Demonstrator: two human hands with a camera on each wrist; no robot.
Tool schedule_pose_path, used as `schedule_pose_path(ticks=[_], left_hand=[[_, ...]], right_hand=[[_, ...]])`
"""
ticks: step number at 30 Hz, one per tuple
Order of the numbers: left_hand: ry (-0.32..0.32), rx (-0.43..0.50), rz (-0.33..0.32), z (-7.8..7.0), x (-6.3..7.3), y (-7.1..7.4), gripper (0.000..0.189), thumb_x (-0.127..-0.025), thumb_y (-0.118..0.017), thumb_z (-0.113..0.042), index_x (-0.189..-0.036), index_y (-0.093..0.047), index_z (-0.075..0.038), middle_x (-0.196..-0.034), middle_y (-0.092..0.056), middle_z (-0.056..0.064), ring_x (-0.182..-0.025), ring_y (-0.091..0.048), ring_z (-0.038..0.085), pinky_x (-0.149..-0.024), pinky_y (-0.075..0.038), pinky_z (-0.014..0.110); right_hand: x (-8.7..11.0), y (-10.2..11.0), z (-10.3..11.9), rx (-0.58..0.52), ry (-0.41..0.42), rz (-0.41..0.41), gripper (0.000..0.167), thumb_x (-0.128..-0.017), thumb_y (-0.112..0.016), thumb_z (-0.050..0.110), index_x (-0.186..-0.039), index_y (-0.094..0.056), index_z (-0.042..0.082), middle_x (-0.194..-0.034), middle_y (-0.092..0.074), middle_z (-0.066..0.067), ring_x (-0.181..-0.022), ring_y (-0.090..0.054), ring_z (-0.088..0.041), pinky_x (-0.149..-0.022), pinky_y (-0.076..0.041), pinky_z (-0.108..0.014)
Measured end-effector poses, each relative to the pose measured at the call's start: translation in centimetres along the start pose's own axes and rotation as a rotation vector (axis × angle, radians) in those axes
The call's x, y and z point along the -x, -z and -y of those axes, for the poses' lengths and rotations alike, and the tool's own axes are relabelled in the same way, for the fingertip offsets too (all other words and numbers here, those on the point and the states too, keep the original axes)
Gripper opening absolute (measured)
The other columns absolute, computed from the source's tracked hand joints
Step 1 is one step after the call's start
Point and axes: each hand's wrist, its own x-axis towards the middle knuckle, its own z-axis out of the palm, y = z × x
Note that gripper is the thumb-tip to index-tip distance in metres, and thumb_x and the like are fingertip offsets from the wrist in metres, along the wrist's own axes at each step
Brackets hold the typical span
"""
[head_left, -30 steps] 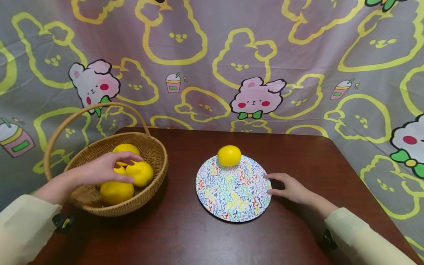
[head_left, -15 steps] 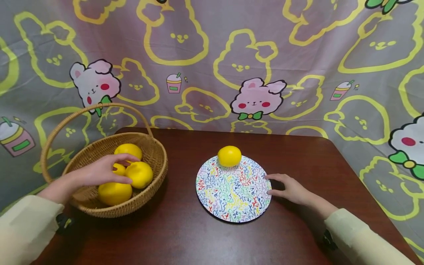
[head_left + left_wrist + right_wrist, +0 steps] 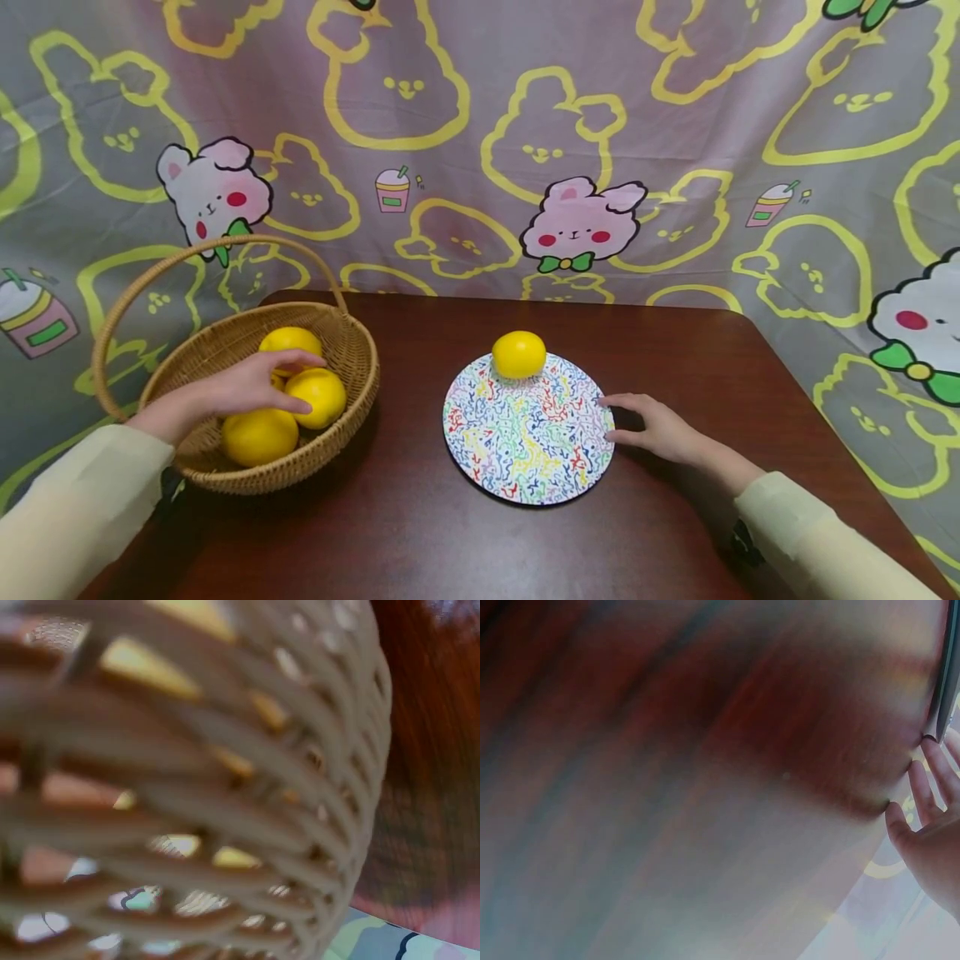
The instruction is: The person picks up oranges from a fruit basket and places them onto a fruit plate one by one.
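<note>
A wicker basket (image 3: 367, 358) holds several yellow lemons. My left hand (image 3: 251, 385) reaches over its rim, thumb and fingers bent around the left side of the rightmost lemon (image 3: 321, 400), which lies low in the basket. Another lemon (image 3: 261, 437) lies below that hand, and a third lemon (image 3: 288, 340) shows behind the fingers. My right hand (image 3: 660, 429) is at the right rim of a round, multicoloured plate (image 3: 525, 433), fingertips and thumb at its edge. On the plate's far edge sits a single lemon (image 3: 519, 354). The basket's weave (image 3: 225, 765) hides my left hand's grip in the left wrist view.
The basket's tall handle (image 3: 157, 267) arches over its left and back. Everything stands on a dark brown table (image 3: 420, 533). A patterned cloth (image 3: 450, 100) hangs behind and along both sides of the table.
My left hand has shifted slightly right, further over the rightmost lemon, and its forearm has swung right. The lemons under it have shifted a little. My right hand and the plate have stayed put.
</note>
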Motion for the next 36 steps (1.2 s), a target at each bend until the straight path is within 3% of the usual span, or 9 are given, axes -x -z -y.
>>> schedule_pose_path(ticks=[7,16,20,36], left_hand=[[0.014,0.033,0.018,0.3,0.0,-0.2,0.07,-0.078,-0.082,-0.029,-0.134,-0.052,0.0,-0.131,-0.055,0.021,-0.121,-0.047,0.041,-0.098,-0.035,0.058],[0.037,0.038,0.065,1.5,-0.1,-0.7,0.071,-0.077,-0.082,-0.03,-0.135,-0.052,-0.002,-0.125,-0.058,0.016,-0.101,-0.054,0.026,-0.085,-0.041,0.043],[0.018,0.005,0.07,1.5,-0.3,-0.7,0.072,-0.077,-0.082,-0.032,-0.135,-0.052,-0.003,-0.126,-0.057,0.017,-0.1,-0.054,0.026,-0.084,-0.041,0.044],[0.019,0.019,0.128,1.2,-0.8,-1.5,0.081,-0.073,-0.083,-0.028,-0.141,-0.046,-0.006,-0.134,-0.047,0.022,-0.102,-0.051,0.028,-0.083,-0.038,0.042]], right_hand=[[0.0,0.0,0.1,-0.003,0.002,-0.004,0.056,-0.085,-0.074,0.034,-0.133,-0.058,0.009,-0.131,-0.058,-0.014,-0.121,-0.049,-0.036,-0.098,-0.037,-0.059],[-0.1,-0.1,0.1,-0.01,0.001,0.004,0.057,-0.085,-0.074,0.035,-0.133,-0.058,0.008,-0.131,-0.058,-0.014,-0.121,-0.049,-0.036,-0.099,-0.037,-0.059],[-0.1,-0.1,0.2,-0.006,-0.008,0.0,0.056,-0.085,-0.075,0.034,-0.132,-0.058,0.008,-0.13,-0.058,-0.014,-0.121,-0.049,-0.037,-0.098,-0.038,-0.059],[0.0,0.0,0.1,0.01,-0.005,-0.005,0.056,-0.085,-0.075,0.034,-0.132,-0.059,0.008,-0.13,-0.058,-0.014,-0.119,-0.05,-0.036,-0.098,-0.038,-0.058]])
